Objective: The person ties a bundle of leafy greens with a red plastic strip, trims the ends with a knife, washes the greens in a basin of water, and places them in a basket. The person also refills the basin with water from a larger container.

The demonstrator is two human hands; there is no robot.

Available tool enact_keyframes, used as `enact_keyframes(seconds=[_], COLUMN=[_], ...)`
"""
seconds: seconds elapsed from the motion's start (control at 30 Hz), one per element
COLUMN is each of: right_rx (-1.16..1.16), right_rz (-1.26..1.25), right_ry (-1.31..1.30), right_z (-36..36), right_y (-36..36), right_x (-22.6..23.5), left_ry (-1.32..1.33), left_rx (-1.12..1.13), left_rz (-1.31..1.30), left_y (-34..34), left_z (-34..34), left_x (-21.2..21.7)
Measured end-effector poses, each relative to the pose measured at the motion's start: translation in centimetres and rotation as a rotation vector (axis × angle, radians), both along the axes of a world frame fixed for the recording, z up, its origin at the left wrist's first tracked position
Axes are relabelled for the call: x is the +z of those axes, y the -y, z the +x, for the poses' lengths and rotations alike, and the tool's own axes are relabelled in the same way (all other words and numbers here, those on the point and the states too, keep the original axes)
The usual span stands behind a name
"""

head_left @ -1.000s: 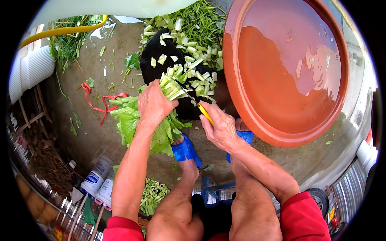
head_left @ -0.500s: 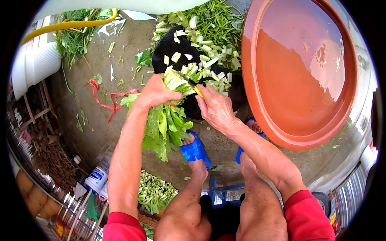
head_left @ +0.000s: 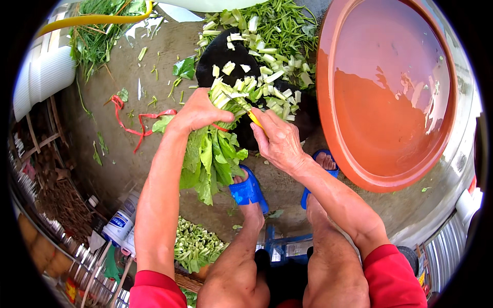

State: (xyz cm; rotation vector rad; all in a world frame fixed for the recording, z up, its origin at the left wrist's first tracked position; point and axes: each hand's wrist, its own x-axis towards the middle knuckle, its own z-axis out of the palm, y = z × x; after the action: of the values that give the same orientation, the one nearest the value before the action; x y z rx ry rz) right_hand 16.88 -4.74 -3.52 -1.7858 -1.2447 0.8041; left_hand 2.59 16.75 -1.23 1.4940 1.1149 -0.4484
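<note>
My left hand (head_left: 199,112) is wrapped round a bunch of leafy greens (head_left: 209,161), its leaves hanging toward my feet and its pale stalks pointing away. A red tie (head_left: 220,127) crosses the bunch beside my thumb. In my right hand (head_left: 280,139) is a knife (head_left: 254,118) with a yellow handle; its blade lies against the stalk ends and is partly hidden by them. Chopped stalk pieces (head_left: 273,76) are scattered just beyond both hands, over a black sheet-like thing (head_left: 211,55) on the ground.
A large reddish-brown basin (head_left: 326,102) holding water stands at the right. Thin green stems (head_left: 285,25) are heaped at the far side. A red ribbon (head_left: 119,110) lies left of the bunch, and a yellow hose (head_left: 92,20) runs at far left. More chopped greens (head_left: 197,246) sit near my left leg.
The knife has moved slightly against the stalks, and the cut end of the bunch looks more broken up. Both hands keep their hold; the whole view has shifted a little.
</note>
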Motion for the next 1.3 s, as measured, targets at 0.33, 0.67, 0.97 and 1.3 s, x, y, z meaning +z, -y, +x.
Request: enact_keyframes(seconds=[0.33,0.67,0.97,1.3], right_rx=[0.014,0.036,-0.052,0.240], right_rz=[-0.035,-0.079,-0.202,-0.299], right_ry=[0.019,-0.076,-0.079,0.152], right_z=[-0.2,1.8,2.9,3.5], right_y=[-2.1,-0.7,-0.1,-1.1], right_x=[0.5,2.1,3.4,0.2], left_ry=[-0.005,-0.078,-0.223,-0.270], left_rx=[0.025,-0.048,-0.095,-0.116], left_rz=[0.062,0.255,0.350,0.776], left_y=[-0.2,1.5,2.9,9.2], left_z=[-0.9,-0.8,0.9,2.2], left_x=[0.1,-0.3,0.9,1.0])
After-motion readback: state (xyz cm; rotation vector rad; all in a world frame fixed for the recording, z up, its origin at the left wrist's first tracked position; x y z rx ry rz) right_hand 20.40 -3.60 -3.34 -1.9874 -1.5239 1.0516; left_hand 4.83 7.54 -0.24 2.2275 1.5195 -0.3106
